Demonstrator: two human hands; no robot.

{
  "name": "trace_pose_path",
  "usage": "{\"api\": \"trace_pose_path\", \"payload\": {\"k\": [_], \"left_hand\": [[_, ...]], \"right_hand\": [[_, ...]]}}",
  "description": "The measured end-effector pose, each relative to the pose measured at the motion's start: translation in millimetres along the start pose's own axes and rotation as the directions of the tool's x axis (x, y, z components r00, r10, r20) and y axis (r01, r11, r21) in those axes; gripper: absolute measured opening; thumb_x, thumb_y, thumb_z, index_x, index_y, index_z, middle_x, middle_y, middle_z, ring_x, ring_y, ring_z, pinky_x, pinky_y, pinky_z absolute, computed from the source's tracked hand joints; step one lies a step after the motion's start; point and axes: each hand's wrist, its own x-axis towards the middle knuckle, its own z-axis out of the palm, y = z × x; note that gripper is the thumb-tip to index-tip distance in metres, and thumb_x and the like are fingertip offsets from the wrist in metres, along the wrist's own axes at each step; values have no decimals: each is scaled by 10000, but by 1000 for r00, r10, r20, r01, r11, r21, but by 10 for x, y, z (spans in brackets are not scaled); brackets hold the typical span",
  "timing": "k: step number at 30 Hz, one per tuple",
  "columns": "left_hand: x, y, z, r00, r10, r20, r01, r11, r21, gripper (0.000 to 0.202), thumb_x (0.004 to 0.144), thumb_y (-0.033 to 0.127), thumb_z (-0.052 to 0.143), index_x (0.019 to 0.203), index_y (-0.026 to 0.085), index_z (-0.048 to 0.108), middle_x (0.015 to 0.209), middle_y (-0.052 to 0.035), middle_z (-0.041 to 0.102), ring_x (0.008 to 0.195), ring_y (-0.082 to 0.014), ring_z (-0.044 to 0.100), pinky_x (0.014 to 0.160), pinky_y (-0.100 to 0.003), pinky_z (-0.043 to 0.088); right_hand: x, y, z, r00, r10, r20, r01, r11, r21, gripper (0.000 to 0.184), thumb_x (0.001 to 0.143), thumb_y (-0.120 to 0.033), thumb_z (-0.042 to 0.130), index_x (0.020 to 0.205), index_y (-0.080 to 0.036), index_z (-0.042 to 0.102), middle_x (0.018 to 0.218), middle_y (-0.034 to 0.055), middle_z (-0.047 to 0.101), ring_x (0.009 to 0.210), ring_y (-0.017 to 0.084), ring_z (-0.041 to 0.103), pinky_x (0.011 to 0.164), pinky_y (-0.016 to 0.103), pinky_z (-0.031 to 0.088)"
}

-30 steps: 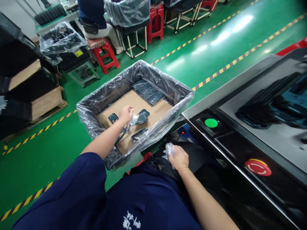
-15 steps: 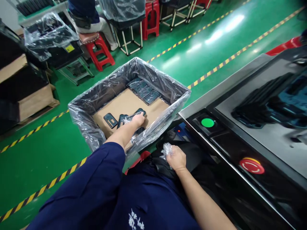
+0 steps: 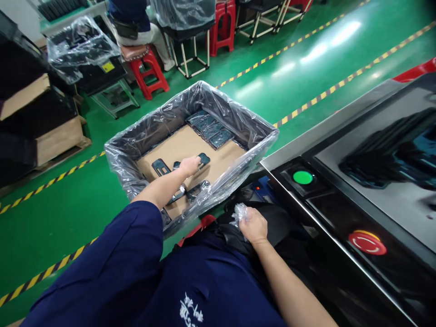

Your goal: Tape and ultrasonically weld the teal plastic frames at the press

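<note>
My left hand (image 3: 189, 166) reaches into a plastic-lined box (image 3: 132, 131), its fingers closed on a dark plastic plate with cut-outs (image 3: 205, 159) that sticks out past the fingertips. Another dark plate with slots (image 3: 160, 167) lies to the left on the brown cardboard sheet (image 3: 170, 147). Nearer me, a dark piece (image 3: 198, 190) lies by the front wall, and more pieces are partly hidden under my wrist. Close to my lap, my right hand (image 3: 254, 225) is closed around crumpled clear plastic film (image 3: 239, 213).
Several wrapped dark pieces (image 3: 213, 129) line the box's far corner. On the right stands a machine with a green button (image 3: 303, 177) and a red stop button (image 3: 367, 242). A person (image 3: 131, 22) sits on a red stool (image 3: 150, 75) beyond. Striped tape (image 3: 306, 104) marks the green floor.
My left hand has shifted left within the box, uncovering the dark pieces near the front wall. My right hand keeps its hold on the film. The view has swung slightly left.
</note>
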Motion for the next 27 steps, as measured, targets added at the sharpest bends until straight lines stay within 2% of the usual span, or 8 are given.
{"api": "trace_pose_path", "payload": {"k": [5, 11, 15, 17, 19, 23, 25, 27], "left_hand": [[-186, -210, -177, 941, -136, -310, 86, 982, -169, 130, 926, 240, 502, 949, 167, 607, 985, -81, 632, 930, -189, 625, 831, -287, 457], [-270, -462, -396, 667, -431, -608, 211, 892, -400, 229, 970, 222, 323, 982, 182, 548, 956, -82, 616, 932, -202, 591, 852, -328, 438], [-294, -507, -496, 515, -439, -736, 43, 871, -490, 155, 944, 249, 389, 882, 203, 523, 854, -49, 599, 863, -191, 575, 832, -319, 440], [-312, -439, -522, 477, -366, -799, -83, 887, -455, 133, 931, 255, 419, 856, 208, 518, 846, -51, 597, 874, -195, 571, 851, -327, 442], [-327, -307, -522, 537, -265, -801, -140, 908, -395, 149, 941, 249, 398, 894, 201, 530, 901, -75, 611, 922, -203, 577, 886, -342, 444], [-348, 56, -386, 886, 4, -463, -145, 952, -271, 282, 977, 220, 295, 1066, 161, 557, 1105, -136, 609, 1080, -217, 570, 966, -361, 430], [-360, 216, -235, 959, 138, -247, -197, 952, -232, 234, 958, 252, 398, 1057, 177, 596, 1110, -116, 624, 1083, -219, 588, 945, -337, 450], [-373, 332, -52, 968, 235, -83, -248, 942, -227, 145, 867, 275, 588, 971, 194, 649, 998, -82, 658, 968, -220, 640, 849, -309, 491]], "right_hand": [[-8, 1, 9, 1000, -17, -11, 17, 1000, -1, 162, 717, -118, 500, 807, -192, 612, 827, 63, 665, 864, 206, 611, 795, 274, 438], [-17, 13, 30, 1000, 7, -9, -7, 1000, -13, 165, 713, -156, 502, 820, -189, 622, 843, 72, 672, 856, 220, 620, 762, 280, 450], [-10, 17, 39, 1000, -3, -9, 3, 1000, -23, 210, 697, -159, 499, 854, -185, 636, 854, 75, 676, 868, 227, 626, 772, 287, 455], [-3, 13, 42, 1000, 2, -9, -2, 1000, -28, 222, 688, -160, 504, 862, -188, 639, 856, 72, 679, 874, 226, 628, 774, 283, 457], [4, 7, 45, 1000, 7, -8, -7, 1000, -30, 218, 689, -166, 508, 859, -191, 641, 853, 68, 681, 878, 224, 629, 772, 279, 457], [15, 2, 49, 1000, 8, -2, -8, 999, -38, 190, 700, -178, 515, 843, -192, 640, 839, 64, 680, 869, 216, 629, 765, 270, 455], [17, 0, 47, 1000, 6, -2, -6, 999, -39, 186, 698, -178, 518, 838, -192, 641, 834, 62, 681, 864, 211, 627, 764, 263, 453], [17, -2, 41, 1000, 0, -5, 0, 999, -36, 191, 701, -172, 514, 837, -194, 645, 830, 57, 682, 865, 205, 625, 765, 258, 450]]}}
